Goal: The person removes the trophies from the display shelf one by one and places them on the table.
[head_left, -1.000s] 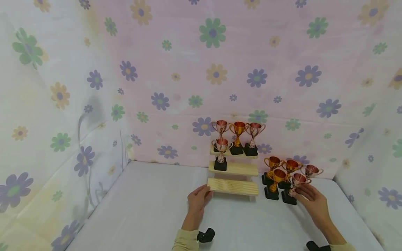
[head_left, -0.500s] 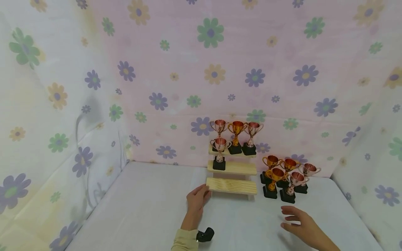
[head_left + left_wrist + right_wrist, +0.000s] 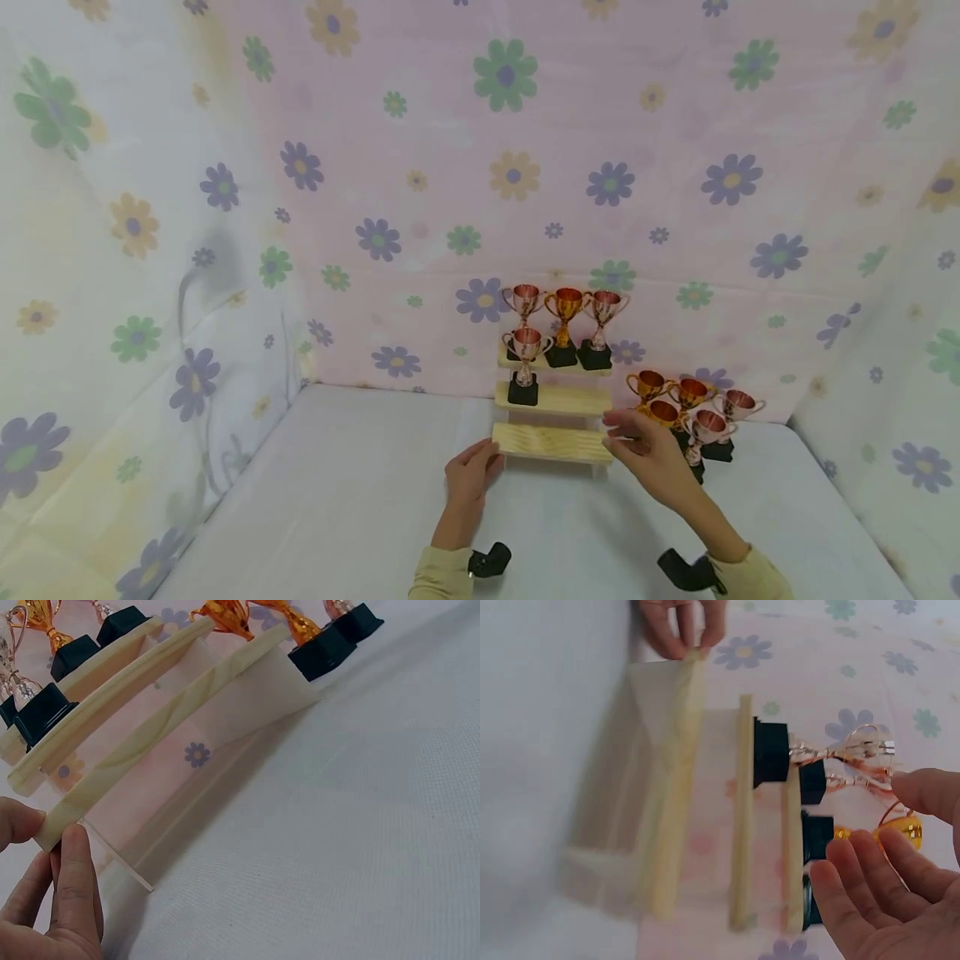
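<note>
My left hand [image 3: 467,483] pinches the left end of the bottom board of a small three-tier wooden stand [image 3: 551,443], with the thumb above and fingers below in the left wrist view. My right hand [image 3: 658,458] is beside the right end of that board, fingers loosely extended and nothing held; whether it touches the board I cannot tell. A rose-gold trophy cup [image 3: 527,342] on a black base stands at the left of the middle tier. On the top tier are a gold trophy cup [image 3: 567,304] and two rose-gold ones, one partly hidden.
Right of the stand, several gold and rose-gold trophy cups [image 3: 708,427] stand grouped on the white-covered table [image 3: 360,483], some partly hidden by my right hand. A flower-patterned cloth [image 3: 420,208] rises behind and along both sides.
My right hand has left a rose-gold trophy cup in the right group, drawn back toward me, then come forward and left to the stand's right end. The left hand has stayed put.
</note>
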### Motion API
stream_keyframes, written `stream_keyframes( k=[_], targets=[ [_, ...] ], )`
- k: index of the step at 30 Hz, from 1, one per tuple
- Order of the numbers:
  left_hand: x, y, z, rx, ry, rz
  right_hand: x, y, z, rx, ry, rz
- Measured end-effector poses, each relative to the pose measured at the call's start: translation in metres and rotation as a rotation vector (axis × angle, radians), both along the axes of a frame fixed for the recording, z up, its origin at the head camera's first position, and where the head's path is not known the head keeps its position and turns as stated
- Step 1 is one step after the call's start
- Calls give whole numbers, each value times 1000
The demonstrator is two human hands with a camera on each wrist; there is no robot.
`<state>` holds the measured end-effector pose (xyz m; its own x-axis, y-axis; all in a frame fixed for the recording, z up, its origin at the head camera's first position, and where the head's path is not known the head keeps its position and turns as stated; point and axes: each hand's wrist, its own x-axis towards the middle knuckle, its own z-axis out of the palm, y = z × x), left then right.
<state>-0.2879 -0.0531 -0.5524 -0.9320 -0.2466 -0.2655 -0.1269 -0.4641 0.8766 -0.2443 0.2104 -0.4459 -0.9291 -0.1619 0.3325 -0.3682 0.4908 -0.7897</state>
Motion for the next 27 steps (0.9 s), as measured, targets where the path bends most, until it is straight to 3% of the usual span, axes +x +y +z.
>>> stream_keyframes(
  k=[3, 7, 11, 15, 20, 27],
  targets=[
    [-1, -2, 1, 11, 6, -3, -24, -21, 8, -41, 54, -3],
    [0, -3, 2, 25, 1, -13, -51, -47, 20, -145, 37, 0],
    [0, -3, 0, 16, -10, -20, -73, -69, 30, -246, 20, 19],
    [0, -4, 0, 15, -15, -25, -88, -85, 34, -264, -12, -1],
    [0, -4, 0, 21, -5, -35, -93, -103, 42, -305, -64, -22],
    [2, -4, 2, 8, 8, -33, -77, -121, 66, -354, -22, -36]
  ],
)
